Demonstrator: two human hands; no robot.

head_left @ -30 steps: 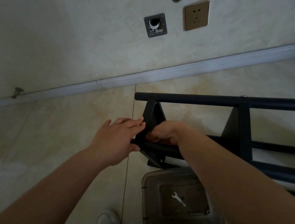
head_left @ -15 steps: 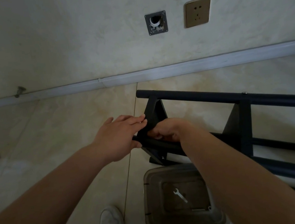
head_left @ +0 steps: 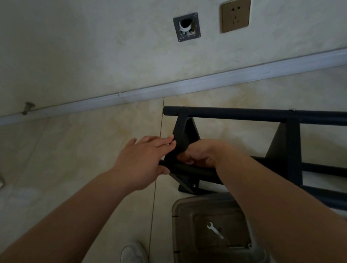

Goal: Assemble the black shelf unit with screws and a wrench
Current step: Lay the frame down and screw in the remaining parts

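Note:
The black shelf unit (head_left: 253, 114) lies on its side on the tiled floor, its tubes running to the right. My left hand (head_left: 143, 158) lies with straight fingers against the black end panel (head_left: 184, 134) at the frame's left end. My right hand (head_left: 199, 155) is curled around the near black tube just right of that panel; what its fingertips hold is hidden. A silver wrench (head_left: 214, 230) lies in a grey plastic tray (head_left: 180, 238) on the floor below my hands.
A wall with a skirting board (head_left: 184, 84) stands just behind the frame. It carries a gold socket (head_left: 235, 14) and an open wall box (head_left: 186, 27). My white shoe (head_left: 131, 257) is left of the tray.
Both hands stay at the same spot on the frame's end. Only the view has shifted slightly.

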